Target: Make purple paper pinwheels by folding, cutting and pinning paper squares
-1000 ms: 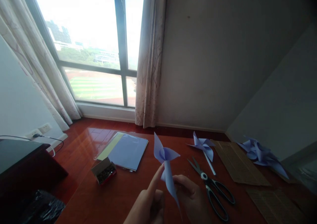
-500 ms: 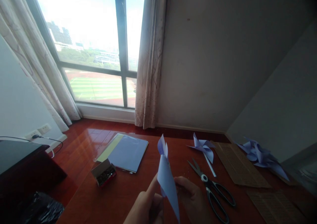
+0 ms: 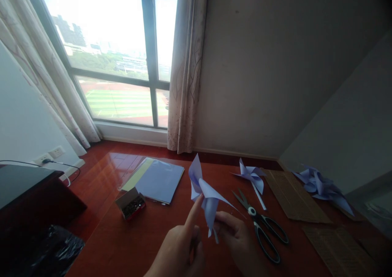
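Black-handled scissors [image 3: 260, 224] beside a finished pinwheel [image 3: 252, 177], cardboard sheets [image 3: 294, 197], coloured paper stack [image 3: 157, 179], open box of pins [image 3: 132, 204], all lying on red tabletop [image 3: 122, 244].

Both the left hand [image 3: 180, 248] and the right hand [image 3: 240, 246] run off the bottom edge, wrists out of view, and the folded pale-blue paper pinwheel [image 3: 205, 195] hides whatever grips its stem. The contents of the small open cardboard box [image 3: 131, 203] are too small to identify. The dark crumpled plastic bag [image 3: 45, 254] is cut off at the bottom-left corner.

Pale-blue folded paper pinwheel [image 3: 204, 195], held upright
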A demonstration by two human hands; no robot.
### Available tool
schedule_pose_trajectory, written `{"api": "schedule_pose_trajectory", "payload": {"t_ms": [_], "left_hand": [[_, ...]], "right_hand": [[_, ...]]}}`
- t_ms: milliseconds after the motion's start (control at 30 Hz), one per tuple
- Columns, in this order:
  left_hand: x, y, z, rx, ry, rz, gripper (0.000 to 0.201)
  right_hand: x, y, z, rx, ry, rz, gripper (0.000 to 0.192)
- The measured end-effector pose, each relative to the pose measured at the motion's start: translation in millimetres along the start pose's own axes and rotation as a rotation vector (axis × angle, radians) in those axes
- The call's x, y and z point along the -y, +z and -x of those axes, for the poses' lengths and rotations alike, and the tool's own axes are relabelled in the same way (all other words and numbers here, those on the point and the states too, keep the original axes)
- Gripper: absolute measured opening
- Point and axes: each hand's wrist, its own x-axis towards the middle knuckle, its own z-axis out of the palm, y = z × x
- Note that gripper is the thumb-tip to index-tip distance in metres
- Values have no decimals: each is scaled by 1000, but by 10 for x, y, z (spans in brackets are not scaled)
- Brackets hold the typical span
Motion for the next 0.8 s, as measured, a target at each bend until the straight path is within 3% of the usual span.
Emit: {"api": "schedule_pose_trajectory", "payload": {"t_ms": [200, 367, 667, 800], "left_hand": [[37, -3, 0, -44, -26, -89, 77], [198, -3, -11, -89, 60, -188, 65], [332, 66, 8, -157, 74, -209, 84], [288, 53, 13, -149, 67, -199, 87]], "right_hand": [[28, 56, 37, 24, 9, -81, 37], [72, 42, 60, 47, 40, -72, 38], [73, 69, 67, -41, -68, 9, 36], [64, 52, 66, 1, -118, 81, 31]]}}
